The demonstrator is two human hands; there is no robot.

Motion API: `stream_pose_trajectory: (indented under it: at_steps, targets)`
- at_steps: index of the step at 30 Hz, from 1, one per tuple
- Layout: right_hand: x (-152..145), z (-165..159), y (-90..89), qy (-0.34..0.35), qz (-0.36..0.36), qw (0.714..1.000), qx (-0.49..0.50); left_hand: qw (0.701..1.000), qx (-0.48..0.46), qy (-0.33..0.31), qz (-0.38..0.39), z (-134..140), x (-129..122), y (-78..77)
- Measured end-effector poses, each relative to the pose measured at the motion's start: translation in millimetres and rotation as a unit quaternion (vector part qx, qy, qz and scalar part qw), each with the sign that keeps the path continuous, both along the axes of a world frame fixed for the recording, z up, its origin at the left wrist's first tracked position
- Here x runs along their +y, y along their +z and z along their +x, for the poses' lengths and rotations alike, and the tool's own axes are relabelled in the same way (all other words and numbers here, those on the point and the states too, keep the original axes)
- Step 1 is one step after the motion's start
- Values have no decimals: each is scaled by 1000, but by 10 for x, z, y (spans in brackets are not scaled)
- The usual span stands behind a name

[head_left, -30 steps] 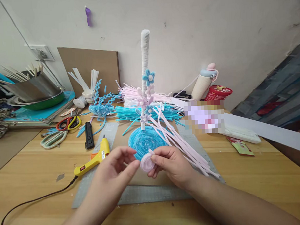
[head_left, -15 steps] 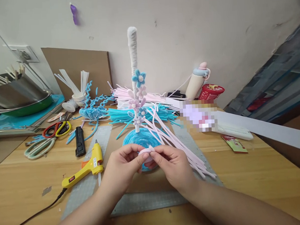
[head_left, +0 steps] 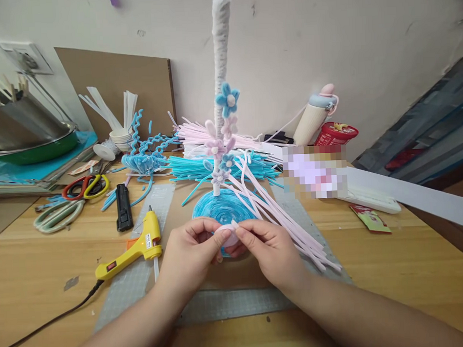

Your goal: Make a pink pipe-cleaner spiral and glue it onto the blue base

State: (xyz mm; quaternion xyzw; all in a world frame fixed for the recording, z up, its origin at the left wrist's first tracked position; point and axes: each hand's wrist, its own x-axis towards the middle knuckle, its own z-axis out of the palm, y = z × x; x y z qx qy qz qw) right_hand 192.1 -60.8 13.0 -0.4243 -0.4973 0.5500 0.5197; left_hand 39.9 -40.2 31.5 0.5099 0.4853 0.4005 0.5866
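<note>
Between both hands is a small bent piece of pale pink pipe cleaner (head_left: 229, 236), partly covered by fingers. My left hand (head_left: 194, 249) pinches its left side between thumb and forefinger. On its right end, my right hand (head_left: 271, 246) does the same, with a whitish tip poking up at the fingers. Just beyond the hands lies a round blue coiled base (head_left: 223, 204). A white wrapped post (head_left: 222, 56) stands upright at its back edge, with blue and pink pipe-cleaner flowers (head_left: 228, 99) on its lower half.
Left of the hands lie a yellow glue gun (head_left: 131, 252), a black box cutter (head_left: 123, 209) and scissors (head_left: 82, 187). Blue pipe cleaners (head_left: 193, 167) and pink pipe cleaners (head_left: 287, 222) spread behind and right, over a grey cutting mat (head_left: 237, 303). A bottle (head_left: 313, 116) stands far right.
The camera view has tilted down and shifted slightly, so the post appears higher and larger. Both hands keep their pinch on the pink piece, with only slight finger movement.
</note>
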Motion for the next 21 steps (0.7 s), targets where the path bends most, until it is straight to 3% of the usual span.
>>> stream_pose_trajectory:
  at_steps: [4,9,21]
  targets:
    - [24,2,-11,13,-26,997,66,997,13,20,80,0,-28,5]
    - [40,-8,-46,-23,-72,985,154,989,36,27,137,10,-60,6]
    - [6,19,-57,-31,34,995,94,987,46,23,151,14,-85,10]
